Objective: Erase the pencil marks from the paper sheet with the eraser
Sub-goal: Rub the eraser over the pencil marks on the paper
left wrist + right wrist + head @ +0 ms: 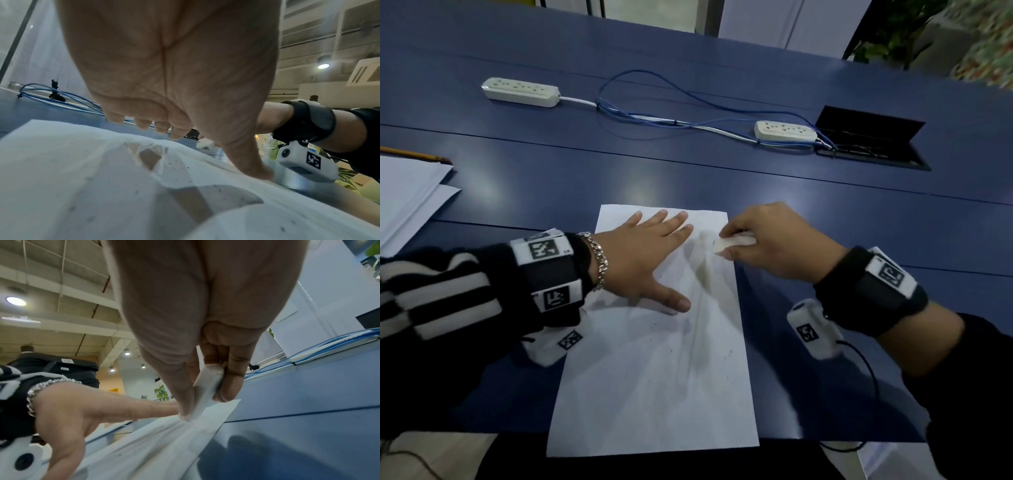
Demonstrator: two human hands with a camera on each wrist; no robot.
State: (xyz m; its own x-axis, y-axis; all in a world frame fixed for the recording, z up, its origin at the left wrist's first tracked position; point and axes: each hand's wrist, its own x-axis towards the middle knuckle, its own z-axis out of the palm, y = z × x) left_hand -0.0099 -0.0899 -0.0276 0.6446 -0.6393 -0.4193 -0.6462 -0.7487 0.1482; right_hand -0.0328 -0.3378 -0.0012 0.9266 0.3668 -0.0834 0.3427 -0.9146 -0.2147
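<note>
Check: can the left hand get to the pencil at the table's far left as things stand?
Probably yes. The left hand lies flat and empty on the paper sheet, and only bare table and a paper stack lie between it and the pencil. Lifting it frees the sheet.

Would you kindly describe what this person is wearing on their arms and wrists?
The left arm has a black sleeve with white stripes, a silver chain bracelet and a black strap carrying white square-code tags. The right wrist wears a black strap with similar tags; a white camera pod with a thin black cable hangs below it.

Office meeting room, long blue table (pixel 722 185) (with cable hatch (pixel 873 142)), power strips (pixel 521 91), network cables (pixel 654 118), exposed ceiling
</note>
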